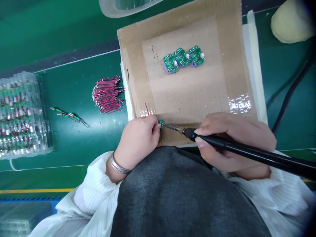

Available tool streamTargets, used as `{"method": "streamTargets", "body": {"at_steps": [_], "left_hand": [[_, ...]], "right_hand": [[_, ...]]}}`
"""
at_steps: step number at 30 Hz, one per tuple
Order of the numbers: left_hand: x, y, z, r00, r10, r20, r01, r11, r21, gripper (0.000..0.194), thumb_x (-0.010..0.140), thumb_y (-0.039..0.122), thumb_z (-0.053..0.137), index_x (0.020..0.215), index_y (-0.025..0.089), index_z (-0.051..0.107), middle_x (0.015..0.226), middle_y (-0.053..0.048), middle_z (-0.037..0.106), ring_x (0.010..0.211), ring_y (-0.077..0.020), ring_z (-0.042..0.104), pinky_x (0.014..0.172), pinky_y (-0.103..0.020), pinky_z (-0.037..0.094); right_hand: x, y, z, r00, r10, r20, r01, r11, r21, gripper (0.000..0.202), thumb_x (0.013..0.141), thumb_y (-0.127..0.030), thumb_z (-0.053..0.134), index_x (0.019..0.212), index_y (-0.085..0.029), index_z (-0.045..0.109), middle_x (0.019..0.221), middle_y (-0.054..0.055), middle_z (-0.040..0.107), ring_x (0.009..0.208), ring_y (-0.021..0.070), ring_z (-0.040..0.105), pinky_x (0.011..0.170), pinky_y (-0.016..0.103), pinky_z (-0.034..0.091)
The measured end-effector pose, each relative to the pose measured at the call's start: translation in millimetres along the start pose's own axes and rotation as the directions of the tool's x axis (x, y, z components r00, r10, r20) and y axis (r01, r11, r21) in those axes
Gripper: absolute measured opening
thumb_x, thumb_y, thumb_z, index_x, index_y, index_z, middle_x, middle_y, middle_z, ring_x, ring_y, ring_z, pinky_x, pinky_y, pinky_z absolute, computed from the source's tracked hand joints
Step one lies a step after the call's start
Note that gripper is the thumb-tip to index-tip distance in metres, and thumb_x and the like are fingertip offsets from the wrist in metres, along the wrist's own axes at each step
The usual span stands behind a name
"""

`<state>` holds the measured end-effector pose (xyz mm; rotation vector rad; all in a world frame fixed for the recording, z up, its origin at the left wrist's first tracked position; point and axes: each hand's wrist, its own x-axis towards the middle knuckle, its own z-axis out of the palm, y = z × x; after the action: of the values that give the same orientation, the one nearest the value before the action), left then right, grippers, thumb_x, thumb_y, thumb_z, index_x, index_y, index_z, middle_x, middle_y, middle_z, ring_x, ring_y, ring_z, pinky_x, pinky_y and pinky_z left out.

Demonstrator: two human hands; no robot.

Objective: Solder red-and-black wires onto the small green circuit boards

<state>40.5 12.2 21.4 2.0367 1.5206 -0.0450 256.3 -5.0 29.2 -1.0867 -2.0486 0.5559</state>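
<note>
My right hand is closed around the black handle of a soldering iron, its metal tip pointing left. The tip meets, or nearly meets, a small green circuit board at the cardboard's front edge. My left hand is closed beside that board, fingertips at its left side. A thin red wire sticks up from behind the left fingers, its lower end hidden. Farther back on the cardboard, three larger green circuit boards with white connectors lie in a row.
Left of the cardboard lies a pile of red and black wires. Farther left are a few wired metal parts and stacked clear trays. A black cable curves at the right, below a pale rounded object. A translucent container stands at the back.
</note>
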Motion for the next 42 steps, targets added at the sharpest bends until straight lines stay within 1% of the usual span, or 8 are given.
{"method": "streamTargets", "body": {"at_steps": [6, 15, 21, 24, 28, 33, 38, 42], "left_hand": [[0.3, 0.2, -0.6, 1.000, -0.011, 0.005, 0.011, 1.000, 0.007, 0.019, 0.089, 0.024, 0.050, 0.075, 0.018, 0.060, 0.063, -0.002, 0.061, 0.058, -0.0161, 0.054, 0.056, -0.029, 0.033], [0.5, 0.2, 0.7, 1.000, -0.006, -0.015, 0.006, 1.000, -0.015, 0.020, 0.088, 0.024, 0.050, 0.072, 0.018, 0.059, 0.061, -0.002, 0.059, 0.055, -0.0141, 0.051, 0.055, -0.028, 0.032], [1.9, 0.5, 0.5, 1.000, 0.001, -0.020, -0.002, 0.999, -0.035, 0.020, 0.088, 0.023, 0.050, 0.071, 0.017, 0.059, 0.060, -0.001, 0.058, 0.054, -0.0130, 0.050, 0.054, -0.027, 0.033], [1.5, 0.2, 0.5, 1.000, -0.002, -0.022, 0.001, 1.000, -0.028, 0.020, 0.088, 0.023, 0.050, 0.071, 0.017, 0.059, 0.060, -0.001, 0.058, 0.054, -0.0131, 0.049, 0.054, -0.027, 0.032], [0.7, -0.4, 1.1, 1.000, -0.002, -0.028, 0.001, 1.000, -0.031, 0.019, 0.087, 0.023, 0.051, 0.071, 0.018, 0.059, 0.060, -0.001, 0.058, 0.054, -0.0130, 0.049, 0.054, -0.027, 0.032], [1.3, -0.2, 1.1, 1.000, -0.005, -0.026, 0.004, 0.999, -0.045, 0.019, 0.087, 0.023, 0.051, 0.070, 0.017, 0.059, 0.059, -0.001, 0.057, 0.054, -0.0128, 0.049, 0.054, -0.027, 0.032], [1.5, 0.1, 0.1, 1.000, -0.004, -0.026, 0.002, 0.998, -0.070, 0.020, 0.086, 0.023, 0.050, 0.069, 0.018, 0.057, 0.058, 0.000, 0.056, 0.052, -0.0120, 0.047, 0.054, -0.027, 0.031], [0.0, 0.0, 0.0, 0.999, 0.003, -0.036, -0.006, 0.996, -0.090, 0.019, 0.086, 0.022, 0.050, 0.068, 0.018, 0.057, 0.059, 0.000, 0.056, 0.053, -0.0119, 0.046, 0.054, -0.027, 0.031]], "right_hand": [[-0.2, -3.4, 1.2, 0.999, 0.046, -0.003, -0.046, 0.999, 0.008, 0.024, 0.069, -0.009, 0.059, 0.086, -0.024, 0.055, 0.063, -0.001, 0.063, 0.058, 0.0171, 0.065, 0.051, 0.030, 0.054], [0.7, -3.5, 2.2, 1.000, 0.028, 0.009, -0.028, 0.998, 0.055, 0.023, 0.067, -0.007, 0.059, 0.083, -0.022, 0.056, 0.064, 0.001, 0.063, 0.058, 0.0172, 0.064, 0.053, 0.032, 0.055], [-1.0, -1.7, -0.3, 0.998, -0.059, -0.030, 0.060, 0.998, 0.031, 0.021, 0.066, -0.009, 0.062, 0.083, -0.020, 0.058, 0.063, 0.001, 0.064, 0.054, 0.0181, 0.063, 0.047, 0.033, 0.054], [-0.6, -3.8, -2.3, 0.999, 0.004, -0.039, -0.004, 1.000, -0.001, 0.024, 0.068, -0.008, 0.058, 0.085, -0.024, 0.057, 0.064, -0.001, 0.063, 0.057, 0.0189, 0.064, 0.051, 0.034, 0.055], [0.8, -6.4, -2.3, 1.000, 0.013, -0.023, -0.013, 1.000, 0.011, 0.026, 0.069, -0.009, 0.057, 0.087, -0.026, 0.056, 0.062, -0.002, 0.062, 0.057, 0.0188, 0.064, 0.051, 0.033, 0.055], [2.0, -5.8, -2.2, 0.998, 0.062, 0.027, -0.062, 0.998, 0.019, 0.024, 0.070, -0.008, 0.058, 0.088, -0.025, 0.056, 0.066, 0.000, 0.064, 0.061, 0.0176, 0.065, 0.055, 0.032, 0.055], [3.9, -1.0, -0.8, 0.999, -0.037, -0.015, 0.037, 0.999, 0.024, 0.019, 0.068, -0.010, 0.065, 0.084, -0.019, 0.058, 0.065, 0.002, 0.065, 0.058, 0.0163, 0.066, 0.052, 0.029, 0.055], [3.4, 1.2, 0.0, 0.999, -0.034, 0.006, 0.034, 0.999, 0.031, 0.023, 0.070, -0.009, 0.062, 0.088, -0.022, 0.058, 0.066, 0.000, 0.066, 0.059, 0.0159, 0.066, 0.053, 0.029, 0.056]]}}
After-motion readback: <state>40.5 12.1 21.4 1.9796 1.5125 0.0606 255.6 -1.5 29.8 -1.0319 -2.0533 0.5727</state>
